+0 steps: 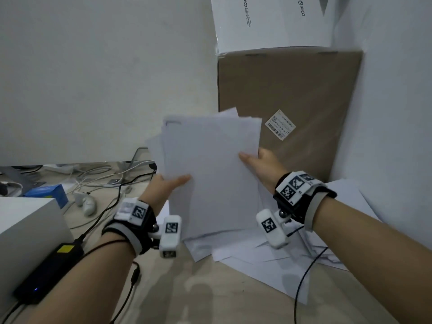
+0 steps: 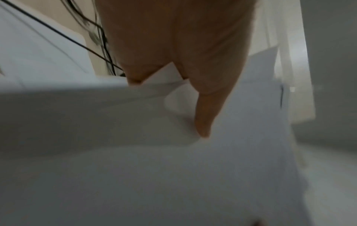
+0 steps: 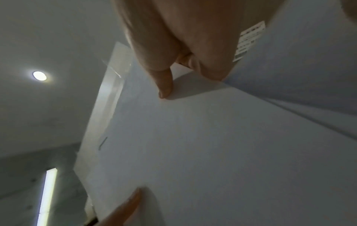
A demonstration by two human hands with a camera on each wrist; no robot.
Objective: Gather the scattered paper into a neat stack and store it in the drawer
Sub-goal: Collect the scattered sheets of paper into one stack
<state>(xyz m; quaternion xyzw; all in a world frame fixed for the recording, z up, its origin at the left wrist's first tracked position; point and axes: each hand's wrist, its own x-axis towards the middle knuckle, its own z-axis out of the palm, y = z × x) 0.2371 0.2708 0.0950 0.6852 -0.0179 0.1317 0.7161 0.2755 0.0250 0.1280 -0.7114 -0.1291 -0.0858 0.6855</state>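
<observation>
Head view. Item: sheaf of paper [image 1: 210,174], held upright above the desk [image 1: 233,300], edges fanned and uneven at top and left. Left hand [image 1: 168,183] pinches its left edge, thumb on the near face. Right hand [image 1: 261,164] pinches its right edge likewise. Loose sheets [image 1: 268,260] lie scattered on the desk beneath, in front of a brown carton [image 1: 292,94]. No drawer in sight.

Left wrist view. Blurred; thumb [image 2: 204,116] lies flat on the sheaf, other fingers apparently behind it.

Right wrist view. Thumb [image 3: 164,85] presses the near face; the remaining fingers curl behind the edge.

Step in hand: gathering, squaring not yet done. Next move likely calls for tapping the sheaf's edges even, then collecting the loose sheets.
</observation>
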